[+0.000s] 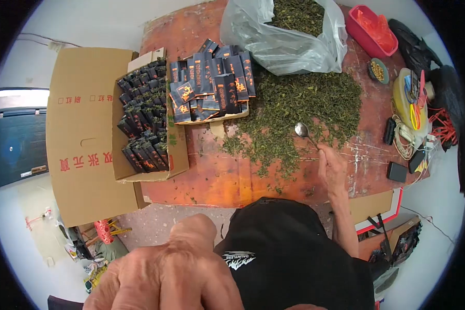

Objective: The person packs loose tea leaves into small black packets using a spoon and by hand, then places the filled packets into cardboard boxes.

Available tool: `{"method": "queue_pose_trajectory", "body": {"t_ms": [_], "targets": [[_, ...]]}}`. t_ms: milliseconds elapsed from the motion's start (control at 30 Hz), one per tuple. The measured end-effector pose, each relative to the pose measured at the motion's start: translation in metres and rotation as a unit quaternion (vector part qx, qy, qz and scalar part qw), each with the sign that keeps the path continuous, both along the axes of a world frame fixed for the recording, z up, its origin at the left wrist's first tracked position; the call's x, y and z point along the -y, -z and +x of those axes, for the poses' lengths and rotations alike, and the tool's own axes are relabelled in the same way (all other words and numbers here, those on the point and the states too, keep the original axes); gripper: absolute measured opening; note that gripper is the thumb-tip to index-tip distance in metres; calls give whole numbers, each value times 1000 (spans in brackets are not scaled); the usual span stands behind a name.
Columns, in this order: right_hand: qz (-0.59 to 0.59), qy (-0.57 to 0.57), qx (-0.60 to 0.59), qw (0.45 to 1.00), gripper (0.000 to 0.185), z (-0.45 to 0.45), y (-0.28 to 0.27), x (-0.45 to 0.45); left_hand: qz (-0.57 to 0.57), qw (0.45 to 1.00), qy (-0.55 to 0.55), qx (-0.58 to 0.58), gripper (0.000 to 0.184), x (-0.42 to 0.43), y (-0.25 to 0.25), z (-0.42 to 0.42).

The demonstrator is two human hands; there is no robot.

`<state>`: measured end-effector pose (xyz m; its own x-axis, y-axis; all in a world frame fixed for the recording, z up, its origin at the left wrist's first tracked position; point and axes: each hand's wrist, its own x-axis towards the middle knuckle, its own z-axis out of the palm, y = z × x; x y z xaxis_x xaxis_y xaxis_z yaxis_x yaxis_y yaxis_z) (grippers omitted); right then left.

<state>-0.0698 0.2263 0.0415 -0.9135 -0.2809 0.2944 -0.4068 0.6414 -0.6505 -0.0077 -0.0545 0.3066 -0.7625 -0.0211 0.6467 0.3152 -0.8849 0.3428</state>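
My right hand [331, 168] is closed around the handle of a metal spoon [301, 129]. The spoon's bowl lies over the near part of a spread pile of loose dried tea leaves [315, 98]. My left hand [165, 274] is raised very close to the camera, large at the bottom left; its knuckles show but its fingertips are out of frame. Flat dark tea packets [212, 77] with orange print are heaped in a shallow cardboard tray left of the leaves. Farther left, a cardboard box [178, 155] holds rows of upright packets [144, 124], with leaves showing at many tops.
A clear plastic bag [294, 51] of leaves stands at the back. On the right are a pink basket [359, 31], a small bowl [378, 71], a yellow container [402, 98] with scissors, cables and a black box [397, 172]. Stray leaves dot the red table [212, 181].
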Motion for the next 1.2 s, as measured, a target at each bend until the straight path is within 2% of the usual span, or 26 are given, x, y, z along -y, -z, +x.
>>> {"method": "queue_pose_trajectory", "body": {"t_ms": [67, 200, 300, 367, 467, 633, 667, 700, 733, 833, 900, 1033, 1133, 1167, 1200], "targets": [[3, -1, 13, 1000, 14, 1, 2, -1, -22, 995, 95, -24, 19, 14, 2, -5], [9, -1, 19, 1000, 14, 1, -1, 0, -33, 998, 45, -12, 15, 11, -1, -4], [21, 3, 27, 999, 14, 0, 1, -1, 33, 997, -26, -58, 19, -4, 7, -5], [18, 3, 15, 1000, 14, 0, 1, -1, 32, 997, -39, -57, 20, -2, 5, -2], [24, 3, 17, 1000, 14, -1, -1, 0, -37, 999, -10, -12, 19, 12, -7, 2], [37, 3, 37, 999, 14, -2, -2, -3, -59, 998, 20, -27, 23, 18, 10, -5], [34, 7, 41, 999, 14, -2, -2, -3, -45, 996, -72, -33, 27, 12, 22, -7], [30, 10, 46, 998, 14, -2, -2, -4, -41, 989, -143, -4, 39, 1, 41, -12], [26, 19, 49, 998, 14, -2, -3, -4, -40, 976, -213, 31, 52, -10, 60, -16], [24, 43, 62, 997, 14, 0, -5, -7, -202, 924, -144, 290, 77, 5, 120, -26], [35, 56, 71, 995, 14, 0, -6, -11, -303, 866, -136, 374, 95, 3, 172, -35], [53, 85, 79, 992, 14, 1, -9, -14, -485, 783, -200, 334, 79, -3, 263, -40], [56, 102, 80, 990, 15, 0, -3, -17, -576, 718, -225, 320, 72, -7, 283, -37], [61, 108, 87, 988, 15, 0, 0, -18, -611, 698, -186, 322, 65, -4, 285, -36], [66, 114, 95, 987, 15, -1, 3, -18, -622, 689, -202, 311, 63, -5, 287, -35]]}}
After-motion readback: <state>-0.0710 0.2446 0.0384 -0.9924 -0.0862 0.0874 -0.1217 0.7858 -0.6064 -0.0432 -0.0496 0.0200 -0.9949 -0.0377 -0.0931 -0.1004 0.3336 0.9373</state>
